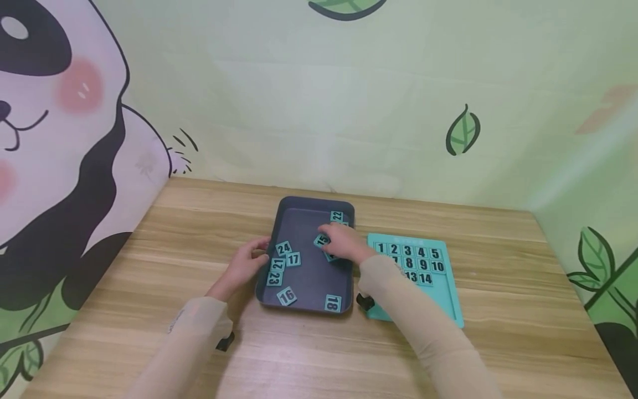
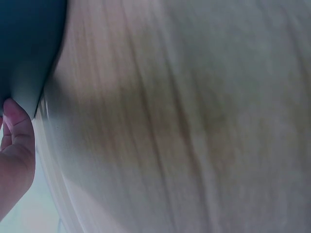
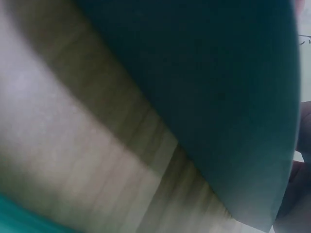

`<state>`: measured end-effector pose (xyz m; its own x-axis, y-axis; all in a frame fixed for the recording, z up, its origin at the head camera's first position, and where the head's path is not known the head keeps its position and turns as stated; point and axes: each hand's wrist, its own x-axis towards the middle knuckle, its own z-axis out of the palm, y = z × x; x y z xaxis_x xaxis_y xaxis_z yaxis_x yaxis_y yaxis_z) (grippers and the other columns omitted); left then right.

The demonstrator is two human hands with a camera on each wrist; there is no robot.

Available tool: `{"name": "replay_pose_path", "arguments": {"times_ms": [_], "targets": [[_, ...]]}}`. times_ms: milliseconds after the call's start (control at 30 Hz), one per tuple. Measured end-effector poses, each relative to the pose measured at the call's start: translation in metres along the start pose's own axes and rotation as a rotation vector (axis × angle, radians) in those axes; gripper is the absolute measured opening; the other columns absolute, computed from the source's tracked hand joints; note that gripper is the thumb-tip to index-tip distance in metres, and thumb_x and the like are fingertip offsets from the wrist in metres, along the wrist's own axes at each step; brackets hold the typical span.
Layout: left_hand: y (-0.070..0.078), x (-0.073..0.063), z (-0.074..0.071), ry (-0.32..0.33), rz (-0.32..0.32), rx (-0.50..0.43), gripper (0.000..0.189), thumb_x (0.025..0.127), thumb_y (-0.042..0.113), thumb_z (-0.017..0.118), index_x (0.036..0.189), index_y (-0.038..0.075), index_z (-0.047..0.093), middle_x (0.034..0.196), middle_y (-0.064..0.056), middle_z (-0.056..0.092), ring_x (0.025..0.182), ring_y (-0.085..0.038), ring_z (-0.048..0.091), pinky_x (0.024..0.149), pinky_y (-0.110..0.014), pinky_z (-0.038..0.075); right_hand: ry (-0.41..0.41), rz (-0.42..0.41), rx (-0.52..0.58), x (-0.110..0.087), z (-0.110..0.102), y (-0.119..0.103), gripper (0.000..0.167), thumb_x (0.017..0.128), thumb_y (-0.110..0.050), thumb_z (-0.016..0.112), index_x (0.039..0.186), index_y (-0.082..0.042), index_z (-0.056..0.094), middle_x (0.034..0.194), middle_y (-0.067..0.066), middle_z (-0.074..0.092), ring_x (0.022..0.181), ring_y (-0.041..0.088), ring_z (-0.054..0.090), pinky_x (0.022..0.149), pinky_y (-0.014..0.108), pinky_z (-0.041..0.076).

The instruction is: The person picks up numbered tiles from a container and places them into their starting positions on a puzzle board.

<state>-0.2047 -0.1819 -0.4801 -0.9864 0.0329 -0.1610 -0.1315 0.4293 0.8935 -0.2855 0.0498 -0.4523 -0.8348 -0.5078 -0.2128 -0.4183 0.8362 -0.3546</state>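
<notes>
My right hand (image 1: 344,242) reaches over the right wall of a dark tray (image 1: 309,282), its fingertips pinching a small teal tile numbered 15 (image 1: 321,240). Another tile (image 1: 330,257) lies partly hidden beneath that hand. At the tray's left wall, my left hand (image 1: 247,261) rests its relaxed fingers and thumb against the outside; the left wrist view shows a fingertip on the tray wall (image 2: 29,82). Loose tiles in the tray include 24 (image 1: 283,248), 17 (image 1: 293,259), 16 (image 1: 286,296) and 18 (image 1: 333,303). The right wrist view shows mostly the tray's outer wall (image 3: 218,97).
To the tray's right lies a teal number board (image 1: 441,299), with tiles in rows up to 14 (image 1: 426,279); my right forearm covers part of it. Both stand on a wood-grain table (image 1: 189,221). A printed backdrop (image 1: 324,111) rises behind the table.
</notes>
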Motion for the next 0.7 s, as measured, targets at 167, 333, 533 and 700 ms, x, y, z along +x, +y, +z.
{"name": "replay_pose_path", "arguments": {"times_ms": [167,333,533,700], "targets": [[0.000,0.000,0.000,-0.001,0.003,0.006,0.045,0.088,0.002,0.044,0.132,0.006,0.038,0.122,-0.018,0.046,0.111,-0.036,0.048,0.092,-0.043,0.044,0.000,-0.001,0.017,0.002,0.003,-0.001,0.046,0.083,-0.026,0.057,0.127,-0.013,0.047,0.126,0.004,0.053,0.116,0.018,0.048,0.097,0.035,0.040],[-0.001,0.000,0.000,-0.001,0.006,0.000,0.045,0.088,0.002,0.044,0.132,0.005,0.038,0.123,-0.019,0.045,0.111,-0.037,0.048,0.092,-0.043,0.043,0.016,0.018,0.004,0.003,0.007,-0.002,0.047,0.082,-0.028,0.059,0.125,-0.014,0.049,0.124,0.003,0.054,0.114,0.019,0.050,0.096,0.036,0.042],[0.002,-0.003,-0.001,0.017,0.039,0.013,0.043,0.087,0.003,0.046,0.129,0.006,0.042,0.118,-0.019,0.047,0.107,-0.038,0.050,0.087,-0.042,0.046,0.021,0.051,0.002,0.005,0.011,-0.002,0.040,0.081,-0.026,0.059,0.119,-0.014,0.055,0.117,0.003,0.058,0.102,0.016,0.055,0.087,0.034,0.047],[0.002,-0.004,-0.001,0.022,0.029,0.006,0.043,0.086,0.003,0.046,0.129,0.006,0.042,0.118,-0.019,0.047,0.108,-0.038,0.050,0.088,-0.042,0.046,0.027,0.044,0.008,0.005,0.012,-0.001,0.036,0.080,-0.024,0.061,0.115,-0.014,0.058,0.103,0.002,0.063,0.078,0.011,0.057,0.070,0.027,0.050]]}}
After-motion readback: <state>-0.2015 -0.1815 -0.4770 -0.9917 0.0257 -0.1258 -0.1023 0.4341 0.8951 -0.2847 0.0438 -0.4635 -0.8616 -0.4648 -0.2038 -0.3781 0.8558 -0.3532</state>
